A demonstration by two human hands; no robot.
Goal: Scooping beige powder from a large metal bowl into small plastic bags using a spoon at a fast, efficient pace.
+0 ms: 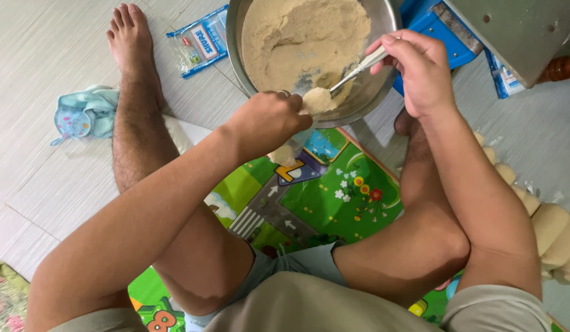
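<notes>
Over the metal bowl (pixel 358 92), our right hand (pixel 420 74) grips a spoon (pixel 352 74) of powder (pixel 303 37); our left hand (pixel 266 120) clasps a small bag (pixel 285 152), filling it; tipping steadily comes next.

The person wears a short-sleeved beige cotton shirt (pixel 334 307), its sleeve hems showing at the lower left and lower right of the frame, and pale grey-blue shorts (pixel 297 261) at bottom centre. Both forearms, both hairy lower legs and the foot (pixel 130 37) at upper left are uncovered. There is no watch, ring or glove on the left hand (pixel 269 120) or right hand (pixel 423 71).
</notes>
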